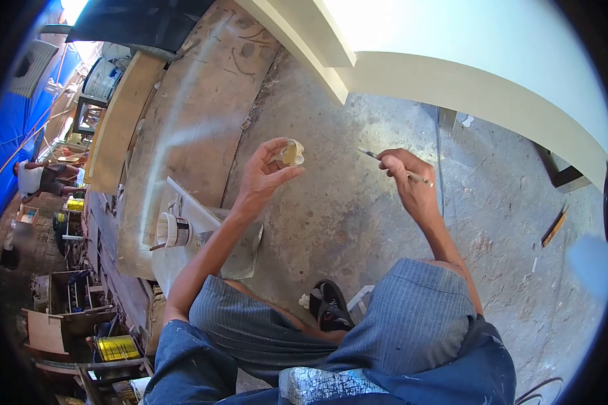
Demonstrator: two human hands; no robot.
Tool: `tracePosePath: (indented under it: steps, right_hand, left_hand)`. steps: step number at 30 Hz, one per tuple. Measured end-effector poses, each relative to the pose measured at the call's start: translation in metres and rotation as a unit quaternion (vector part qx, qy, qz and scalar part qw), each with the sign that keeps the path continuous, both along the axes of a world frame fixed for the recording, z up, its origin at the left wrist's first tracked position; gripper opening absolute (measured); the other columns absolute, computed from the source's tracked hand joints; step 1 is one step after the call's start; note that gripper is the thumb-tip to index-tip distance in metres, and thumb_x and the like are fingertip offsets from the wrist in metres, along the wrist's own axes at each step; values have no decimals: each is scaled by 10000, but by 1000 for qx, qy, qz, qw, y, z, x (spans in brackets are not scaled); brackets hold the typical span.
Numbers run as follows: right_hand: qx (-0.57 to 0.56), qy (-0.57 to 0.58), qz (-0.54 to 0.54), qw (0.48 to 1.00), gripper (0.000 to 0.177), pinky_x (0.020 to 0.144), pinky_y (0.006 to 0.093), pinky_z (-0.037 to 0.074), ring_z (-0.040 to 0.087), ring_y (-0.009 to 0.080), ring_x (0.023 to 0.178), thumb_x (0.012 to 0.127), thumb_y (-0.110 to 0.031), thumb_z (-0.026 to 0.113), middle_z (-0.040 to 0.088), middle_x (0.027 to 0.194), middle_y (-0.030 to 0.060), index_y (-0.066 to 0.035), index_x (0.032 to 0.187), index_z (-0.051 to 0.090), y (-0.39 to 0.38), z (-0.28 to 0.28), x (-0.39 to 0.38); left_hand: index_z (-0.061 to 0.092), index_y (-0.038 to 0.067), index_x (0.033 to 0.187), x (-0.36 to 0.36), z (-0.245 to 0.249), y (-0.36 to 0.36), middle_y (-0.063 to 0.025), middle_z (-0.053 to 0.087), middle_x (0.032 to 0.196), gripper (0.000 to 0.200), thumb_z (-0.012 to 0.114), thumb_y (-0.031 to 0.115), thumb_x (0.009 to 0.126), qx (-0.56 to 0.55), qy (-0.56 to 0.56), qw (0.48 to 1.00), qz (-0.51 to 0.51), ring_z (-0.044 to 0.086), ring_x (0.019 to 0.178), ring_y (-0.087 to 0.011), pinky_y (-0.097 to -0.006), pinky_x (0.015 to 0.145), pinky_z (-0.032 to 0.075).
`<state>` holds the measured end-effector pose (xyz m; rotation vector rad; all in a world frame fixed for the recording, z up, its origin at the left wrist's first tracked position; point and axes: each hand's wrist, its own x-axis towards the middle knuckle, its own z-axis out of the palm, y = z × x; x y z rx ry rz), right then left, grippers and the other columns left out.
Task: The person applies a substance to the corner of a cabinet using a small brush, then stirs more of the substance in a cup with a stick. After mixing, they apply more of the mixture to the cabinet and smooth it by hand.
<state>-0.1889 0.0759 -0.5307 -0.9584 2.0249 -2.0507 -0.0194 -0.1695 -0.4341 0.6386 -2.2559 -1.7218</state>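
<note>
My left hand [258, 183] is raised over the floor, its thumb and fingers closed around a small whitish cup [294, 152] with something yellowish on its visible side. What the cup contains cannot be made out. Across from it, my right hand [413, 185] grips a thin paintbrush [368, 154], its dark tip pointing left toward the cup. The brush's pale handle end sticks out behind my fingers. Brush tip and cup are apart, with concrete floor visible between them.
A large white furniture piece [452, 74] rises ahead and to the right. A white tub [173, 230] stands left of my left forearm, on a pale board [240, 256]. A pencil-like stick [554, 228] lies at right. Another person [40, 177] is far left among clutter.
</note>
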Motion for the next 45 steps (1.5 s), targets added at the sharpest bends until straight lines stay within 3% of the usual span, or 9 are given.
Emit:
tracePosePath:
  steps: [1,2,5,8,12,18,21,45]
  right_hand:
    - [-15,55,-23,998,200,699,383,568,728,289,810,949,-196,777,747,908,159,-1,994,764,-3,0,4]
    - [-23,92,-40,995,186,713,386,569,724,296,841,932,-173,785,742,940,161,-9,1017,761,-7,0,7]
    - [-31,200,-73,977,282,767,404,571,679,325,962,879,-61,781,698,1094,158,-43,1156,726,-21,-2,16]
    - [-21,247,-81,965,331,755,406,569,652,324,960,892,-34,747,671,1111,143,-55,1217,686,-29,2,24]
    - [-9,225,-75,971,365,831,415,534,626,329,994,906,15,689,655,1132,153,-56,1262,647,-41,-1,29]
    - [-4,232,-86,969,375,809,417,542,616,331,1010,905,16,692,645,1159,149,-61,1268,642,-51,-1,30]
    - [-2,251,-91,964,386,707,408,571,617,305,981,910,-20,712,619,1174,127,-75,1283,629,-53,-3,29]
    - [3,258,-92,962,434,705,398,584,627,309,979,893,-16,719,609,1200,144,-78,1310,618,-60,-9,33]
  left_hand:
    - [533,38,1425,-1,0,-1,-71,627,1359,620,835,42,884,0,2,1000,0,640,1162,-160,-302,1002,529]
    - [535,39,1424,0,0,-2,-69,629,1358,618,835,42,884,-2,1,1000,0,640,1157,-157,-301,999,529]
    - [538,40,1421,-2,0,0,-67,632,1356,612,833,41,884,-6,0,1000,0,641,1147,-150,-296,992,528]
    - [536,36,1422,-2,3,1,-69,631,1357,612,830,38,885,-14,-4,1000,3,641,1144,-147,-294,989,527]
    - [527,25,1430,-3,4,2,-79,629,1362,623,828,34,885,-12,0,1000,-3,641,1153,-154,-297,993,530]
    - [514,14,1441,-2,2,1,-104,624,1364,645,830,30,880,-8,-3,1000,-11,640,1202,-185,-317,1027,530]
    - [512,11,1443,-2,2,2,-109,623,1365,651,833,31,877,-5,-3,1000,-11,640,1208,-193,-321,1033,528]
    - [520,7,1442,0,5,5,-95,607,1382,648,837,44,878,-10,-7,1000,-10,634,1203,-185,-317,1039,524]
